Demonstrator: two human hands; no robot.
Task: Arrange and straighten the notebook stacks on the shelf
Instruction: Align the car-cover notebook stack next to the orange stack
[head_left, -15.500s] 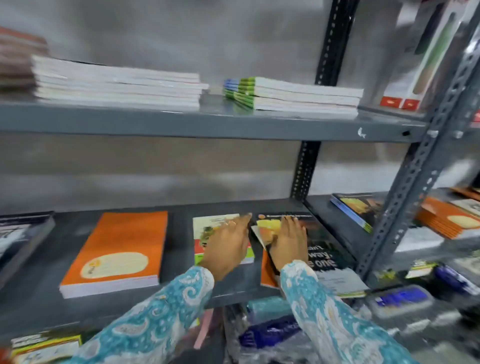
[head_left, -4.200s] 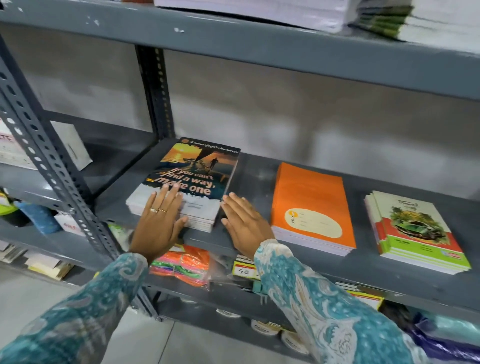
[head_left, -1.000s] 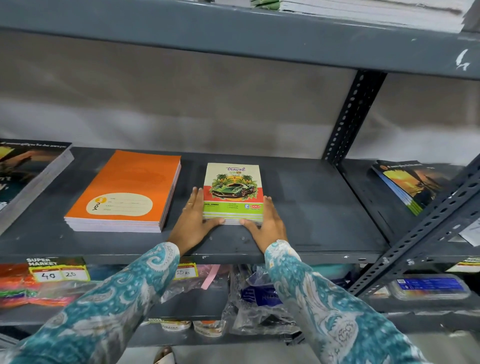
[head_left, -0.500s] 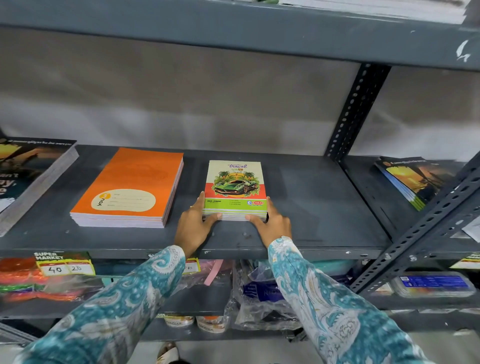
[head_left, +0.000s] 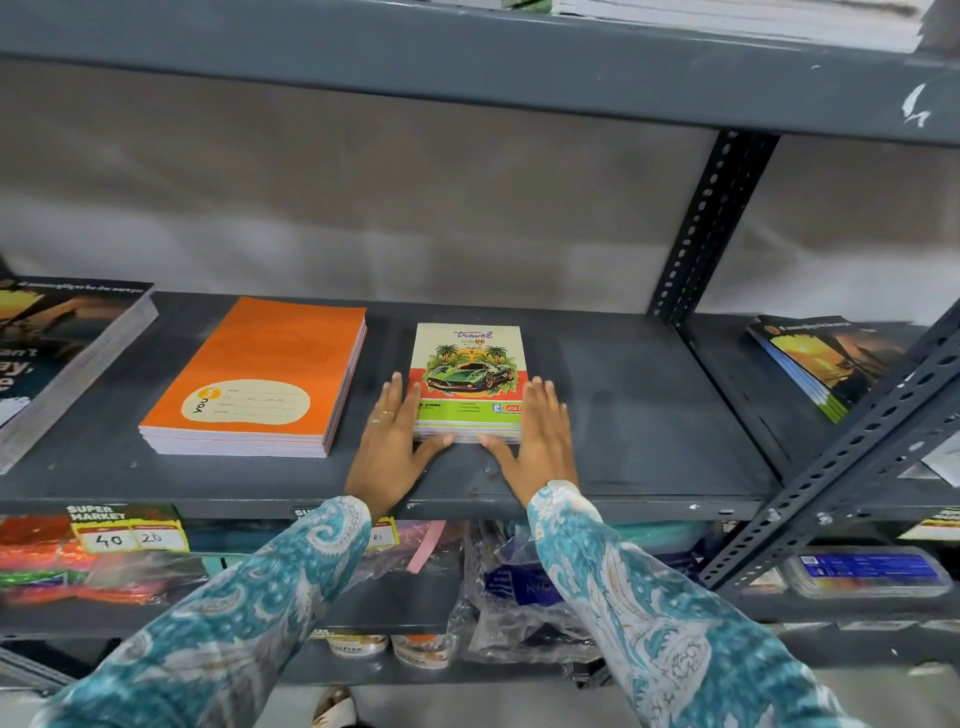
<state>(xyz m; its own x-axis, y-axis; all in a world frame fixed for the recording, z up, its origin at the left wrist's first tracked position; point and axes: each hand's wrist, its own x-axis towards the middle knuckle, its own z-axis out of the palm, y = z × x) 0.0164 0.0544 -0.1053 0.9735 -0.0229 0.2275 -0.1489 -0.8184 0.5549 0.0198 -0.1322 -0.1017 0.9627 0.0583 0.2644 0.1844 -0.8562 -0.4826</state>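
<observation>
A small stack of notebooks with a green car cover (head_left: 467, 358) lies in the middle of the grey metal shelf (head_left: 649, 415). My left hand (head_left: 392, 447) lies flat on the shelf against the stack's left side, its thumb at the front edge. My right hand (head_left: 537, 441) lies flat against the stack's right side, thumb also at the front edge. Fingers of both hands are stretched out and neither grips anything. An orange notebook stack (head_left: 260, 364) lies to the left. Further left, partly cut off, is a taller stack with a dark sunset cover (head_left: 62, 353).
A perforated upright post (head_left: 711, 223) stands behind right, and a slanted brace (head_left: 852, 457) crosses at the right. Beyond it lies another dark-covered stack (head_left: 826, 358). The upper shelf (head_left: 467, 57) hangs overhead. Below are price tags (head_left: 127, 535) and bagged goods (head_left: 519, 587).
In the last second my fingers have uncurled and now lie flat along the sides of the car-cover stack. Earlier I had my hands at the dark-covered stack on the left.
</observation>
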